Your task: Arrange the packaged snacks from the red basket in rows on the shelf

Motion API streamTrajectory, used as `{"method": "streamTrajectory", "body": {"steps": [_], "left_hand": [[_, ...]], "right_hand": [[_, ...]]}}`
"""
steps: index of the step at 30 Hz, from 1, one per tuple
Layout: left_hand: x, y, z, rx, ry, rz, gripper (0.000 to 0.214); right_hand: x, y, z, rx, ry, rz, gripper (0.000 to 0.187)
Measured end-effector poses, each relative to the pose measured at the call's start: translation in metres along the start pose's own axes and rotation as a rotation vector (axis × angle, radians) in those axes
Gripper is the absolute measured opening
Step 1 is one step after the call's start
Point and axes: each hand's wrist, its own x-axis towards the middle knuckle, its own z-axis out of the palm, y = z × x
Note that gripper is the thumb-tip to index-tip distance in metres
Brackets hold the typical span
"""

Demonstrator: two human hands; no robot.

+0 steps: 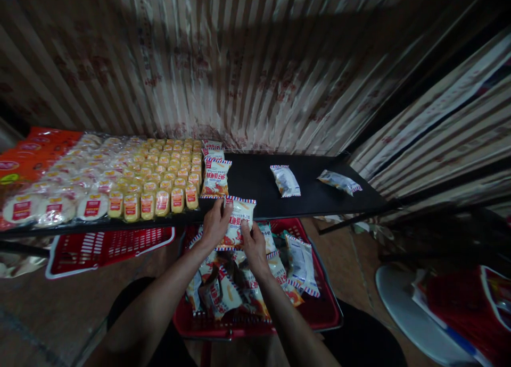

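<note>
Between my two hands is a white and orange snack bag [236,230] with red lettering and striped ends. My left hand [216,222] grips its left edge, and my right hand [254,245] pinches its right side. The bag is held at the front edge of a black shelf [249,181], above a red basket [327,308] filled with similar bags. Just behind, a row of matching bags [216,178] lies on the shelf beside small yellow packaged cakes [162,182]. Two more bags, one a silvery-white bag [286,181] and the other a crumpled-looking bag [339,181], lie farther right.
White round packaged cakes [92,205] and orange packs [34,150] cover the shelf's left end. A second red basket [107,250] is under the shelf. Patterned curtain-like sheeting [239,69] hangs behind. At the right are a grey stool [403,298] and a red container [459,303].
</note>
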Motion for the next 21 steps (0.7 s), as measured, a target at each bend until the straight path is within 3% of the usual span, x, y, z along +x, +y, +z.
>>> {"method": "streamTrajectory", "body": {"steps": [7,21], "left_hand": [[0.006,-0.001,-0.002,-0.027,0.108,-0.024,0.033],[0.01,-0.003,0.004,-0.025,0.275,0.113,0.054]], "right_hand": [[0.02,0.002,0.014,-0.107,0.019,-0.057,0.039],[0.065,-0.011,0.041,-0.263,0.023,-0.192,0.044]]}}
